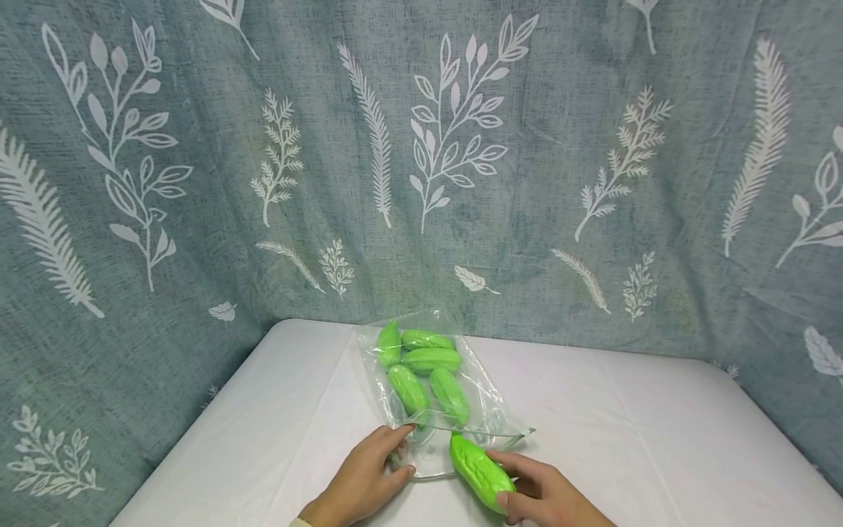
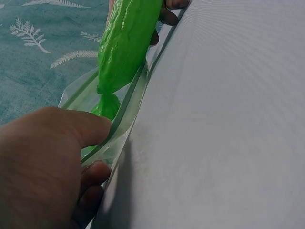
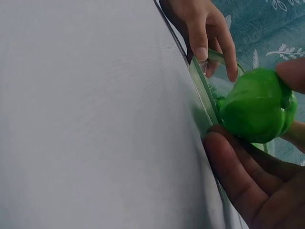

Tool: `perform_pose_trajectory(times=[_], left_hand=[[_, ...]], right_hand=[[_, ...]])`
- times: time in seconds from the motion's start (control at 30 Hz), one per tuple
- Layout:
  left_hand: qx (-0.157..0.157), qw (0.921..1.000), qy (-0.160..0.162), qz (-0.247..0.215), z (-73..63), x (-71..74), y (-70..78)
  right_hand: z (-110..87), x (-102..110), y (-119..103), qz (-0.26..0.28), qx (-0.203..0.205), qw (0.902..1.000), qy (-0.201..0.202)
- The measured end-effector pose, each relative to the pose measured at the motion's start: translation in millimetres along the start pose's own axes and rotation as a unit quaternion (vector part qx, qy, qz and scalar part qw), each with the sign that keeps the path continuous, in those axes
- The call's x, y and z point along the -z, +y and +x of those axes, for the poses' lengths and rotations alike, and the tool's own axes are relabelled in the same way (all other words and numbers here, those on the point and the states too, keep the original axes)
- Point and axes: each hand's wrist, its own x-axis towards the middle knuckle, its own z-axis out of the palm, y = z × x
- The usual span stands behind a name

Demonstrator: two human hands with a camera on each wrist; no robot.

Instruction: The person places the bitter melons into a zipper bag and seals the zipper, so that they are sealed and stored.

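Observation:
A clear zip bag lies flat on the table with its mouth toward me. Several bright green bitter melons are inside it. At the left of the mouth my left hand pinches the bag's edge, thumb on one side and fingers on the other in the left wrist view. My right hand grips another bitter melon between thumb and fingers. Its pointed tip faces the bag and sits right at the opening. In the right wrist view the blunt end of this melon faces the camera.
A white-covered table spreads out on both sides of the bag. Behind it and to the sides hangs a blue-green curtain printed with white leaves, meeting the table's far edge.

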Motion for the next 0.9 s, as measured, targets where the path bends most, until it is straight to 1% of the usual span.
perform_pose_trajectory(times=[0.13, 0.23, 0.37, 0.5, 0.63, 0.77, 0.83, 0.9], left_hand=[[0.005, 1.0000, -0.004, 0.002, 0.4, -1.2, -0.6], [0.009, 0.9999, -0.007, 0.001, 0.6, -1.6, -1.2], [0.010, 0.9999, -0.009, -0.001, 0.3, -1.4, -2.2], [0.009, 0.9999, -0.008, 0.000, 0.2, -0.7, -2.6], [0.013, 0.9999, -0.007, -0.001, 0.7, 0.0, -2.4], [0.018, 0.9998, -0.010, 0.001, 1.0, -0.4, -2.1], [0.018, 0.9998, -0.011, 0.000, 1.1, -0.8, -1.9], [0.017, 0.9998, -0.013, 0.000, 1.0, -1.4, -1.8]], right_hand=[[0.1, -1.0, -2.0, -0.013, -0.031, 0.9990, 0.031], [0.6, -2.2, -3.0, -0.021, -0.037, 0.9979, 0.049], [2.0, -5.0, -3.0, -0.028, -0.033, 0.9971, 0.064], [4.9, -8.2, -4.3, -0.042, -0.038, 0.9951, 0.081], [7.3, -12.2, -6.4, -0.061, -0.041, 0.9916, 0.106], [7.9, -16.5, -6.5, -0.079, -0.032, 0.9880, 0.129], [8.1, -18.2, -6.1, -0.098, -0.021, 0.9854, 0.138], [8.3, -19.7, -5.8, -0.133, -0.010, 0.9796, 0.151]])
